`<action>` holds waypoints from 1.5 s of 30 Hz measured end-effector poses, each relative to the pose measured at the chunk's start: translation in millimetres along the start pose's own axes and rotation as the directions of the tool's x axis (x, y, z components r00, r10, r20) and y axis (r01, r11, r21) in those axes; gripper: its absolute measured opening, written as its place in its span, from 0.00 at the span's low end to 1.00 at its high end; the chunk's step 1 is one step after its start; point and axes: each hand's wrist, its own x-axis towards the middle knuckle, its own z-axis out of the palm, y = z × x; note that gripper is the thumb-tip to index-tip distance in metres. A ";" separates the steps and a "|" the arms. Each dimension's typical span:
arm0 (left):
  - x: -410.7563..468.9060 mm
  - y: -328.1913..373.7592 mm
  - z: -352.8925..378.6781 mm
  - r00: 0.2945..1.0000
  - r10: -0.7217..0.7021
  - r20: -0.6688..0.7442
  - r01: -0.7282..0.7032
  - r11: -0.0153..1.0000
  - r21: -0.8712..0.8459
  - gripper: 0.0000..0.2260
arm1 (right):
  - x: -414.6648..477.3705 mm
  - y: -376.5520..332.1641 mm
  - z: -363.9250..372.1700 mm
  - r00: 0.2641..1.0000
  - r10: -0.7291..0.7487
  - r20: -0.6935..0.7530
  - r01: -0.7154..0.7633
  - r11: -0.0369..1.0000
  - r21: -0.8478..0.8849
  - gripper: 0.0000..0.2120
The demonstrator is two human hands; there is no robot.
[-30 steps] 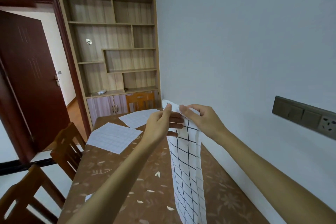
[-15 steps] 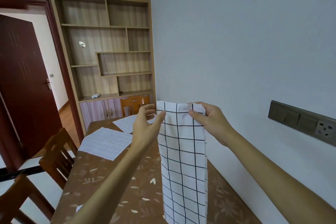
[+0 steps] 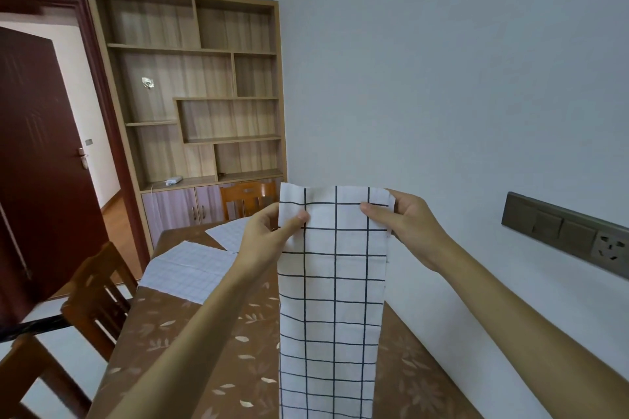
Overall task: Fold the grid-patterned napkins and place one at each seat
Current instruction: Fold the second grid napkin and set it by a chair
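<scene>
White grid napkin (image 3: 333, 299) hanging above table (image 3: 177, 343), top corners pinched by left hand (image 3: 269, 235), right hand (image 3: 405, 221)

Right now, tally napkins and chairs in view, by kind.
Held napkin, bold black grid, pinched at its top corners by left hand and right hand: 1
Fine-grid napkins flat on table: 2 ()
Wooden chairs: 3 ()
Total: 6

three grid napkins (image 3: 332, 299) (image 3: 190, 270) (image 3: 229, 231), three wooden chairs (image 3: 98, 296) (image 3: 246, 199) (image 3: 27, 378), two hands (image 3: 269, 238) (image 3: 408, 228)
</scene>
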 end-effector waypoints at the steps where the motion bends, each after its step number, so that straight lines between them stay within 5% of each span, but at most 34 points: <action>1: 0.5 2.2 -0.6 1.000 0.017 -0.014 -0.017 1.000 0.001 0.06 | 0.9 0.7 -0.6 1.000 0.007 0.010 -0.007 1.000 0.002 0.09; 6: 0.1 10.8 -6.1 0.994 0.093 -0.062 -0.092 0.995 0.027 0.05 | 0.0 7.4 0.1 0.989 0.048 0.140 -0.038 0.997 -0.069 0.11; 16: -9.7 8.5 -20.3 0.981 0.116 0.159 -0.148 0.966 0.212 0.11 | -5.3 19.4 -4.0 0.999 0.018 0.046 -0.011 0.990 -0.144 0.07; 23: -10.0 10.5 -30.1 0.980 0.111 0.164 -0.157 0.940 0.302 0.08 | -11.5 17.6 -19.8 0.999 0.025 0.026 -0.020 0.984 -0.177 0.07; 29: -11.0 18.5 -24.2 0.983 0.118 0.143 -0.149 0.961 0.234 0.06 | -16.0 7.3 -29.0 0.999 0.037 0.040 -0.031 0.987 -0.159 0.29; 36: -8.0 21.2 -18.6 0.990 0.095 0.105 -0.113 0.978 0.178 0.20 | -20.1 9.3 -35.4 0.998 -0.007 0.066 0.007 1.000 -0.001 0.21; 40: -10.5 24.5 -16.1 0.987 0.115 0.113 -0.135 0.973 0.189 0.03 | -21.7 9.0 -36.5 0.994 0.040 0.098 -0.048 0.996 0.080 0.24; 43: -11.5 21.8 -13.8 0.988 0.118 0.099 -0.136 0.969 0.207 0.11 | -24.4 7.9 -33.1 0.999 0.008 0.048 -0.006 0.999 -0.047 0.11; 45: -11.7 21.0 -12.6 0.987 0.153 0.053 -0.161 0.971 0.178 0.13 | -25.4 9.9 -32.1 0.999 0.005 0.042 0.000 0.993 -0.118 0.17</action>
